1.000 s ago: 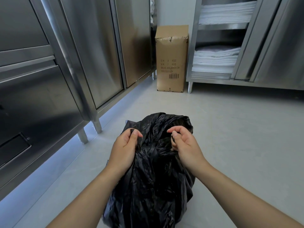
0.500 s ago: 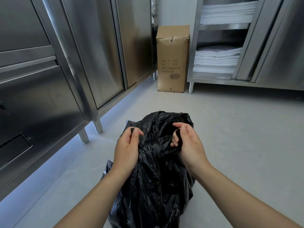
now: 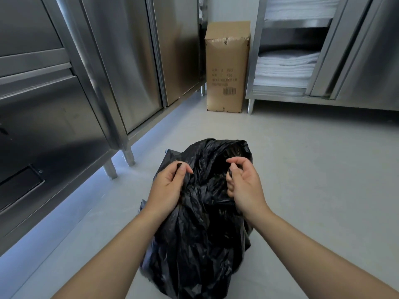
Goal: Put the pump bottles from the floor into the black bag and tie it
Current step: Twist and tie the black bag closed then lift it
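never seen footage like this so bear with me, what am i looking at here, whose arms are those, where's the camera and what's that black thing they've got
There is no machine here. The picture comes from a wide-angle camera worn on a person's head, looking forward and down, so the two bare arms coming in from the bottom are that person's own. The left hand and the right hand each pinch the gathered top of a full black bag, which rests on the grey floor. No knot shows yet, and whatever is inside is hidden. Steel cabinets line the left side. Further back a cardboard box stands on the floor beside an open cabinet holding folded white linens.
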The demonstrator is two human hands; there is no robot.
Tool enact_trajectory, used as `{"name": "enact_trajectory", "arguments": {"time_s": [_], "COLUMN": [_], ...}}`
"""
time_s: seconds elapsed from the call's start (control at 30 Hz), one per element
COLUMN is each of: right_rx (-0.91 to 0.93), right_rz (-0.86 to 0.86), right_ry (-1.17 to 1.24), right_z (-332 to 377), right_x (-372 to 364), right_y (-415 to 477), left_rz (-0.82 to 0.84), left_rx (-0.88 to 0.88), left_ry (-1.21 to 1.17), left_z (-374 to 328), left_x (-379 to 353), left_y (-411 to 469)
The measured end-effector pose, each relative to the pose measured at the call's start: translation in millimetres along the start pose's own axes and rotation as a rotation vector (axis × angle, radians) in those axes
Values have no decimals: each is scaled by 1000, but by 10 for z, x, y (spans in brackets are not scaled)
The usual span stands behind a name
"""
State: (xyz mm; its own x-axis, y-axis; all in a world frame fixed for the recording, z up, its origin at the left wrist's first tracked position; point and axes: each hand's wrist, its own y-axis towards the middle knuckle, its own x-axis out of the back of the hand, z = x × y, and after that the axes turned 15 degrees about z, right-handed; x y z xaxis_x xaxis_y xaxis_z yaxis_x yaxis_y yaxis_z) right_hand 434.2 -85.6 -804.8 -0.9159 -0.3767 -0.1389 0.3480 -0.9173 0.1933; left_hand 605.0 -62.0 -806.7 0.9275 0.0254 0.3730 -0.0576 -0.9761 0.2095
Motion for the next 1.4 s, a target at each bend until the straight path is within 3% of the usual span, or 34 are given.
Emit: {"name": "enact_trajectory", "arguments": {"time_s": [0.27,0.47,0.6,0.77,0.83,0.93,1.13,1.33,1.4], "right_rx": [-38,80,34,65,71,105,86,147,120], "right_rz": [-198,-291,-187,71,132,109,-187,-78,-30], "right_ry": [5,332,64,-101,-110,-126,-75,-155,-157], "right_z": [41,121,-2,-71,-51,-24,-95,-32,-71], "right_x": [473,331,197,101,93,120,195,26,-8], "right_y": [-30,126,39,-6,2,15,-45,-47,-66], "left_rz": [-60,-87,-79,126,97,-14,-28,147,107], "left_rx": [105,69,154,104,37,13,32,-36,-23], "left_ry": [-40,-304,-529,-118,-69,-126,-273,-204,-143], "left_z": [203,36,9,14,4,-4,-41,-125,-80], "left_x": [284,110,46,27,20,-25,-131,-209,-211], "left_y": [-63,11,76,-6,12,45,73,76,78]}}
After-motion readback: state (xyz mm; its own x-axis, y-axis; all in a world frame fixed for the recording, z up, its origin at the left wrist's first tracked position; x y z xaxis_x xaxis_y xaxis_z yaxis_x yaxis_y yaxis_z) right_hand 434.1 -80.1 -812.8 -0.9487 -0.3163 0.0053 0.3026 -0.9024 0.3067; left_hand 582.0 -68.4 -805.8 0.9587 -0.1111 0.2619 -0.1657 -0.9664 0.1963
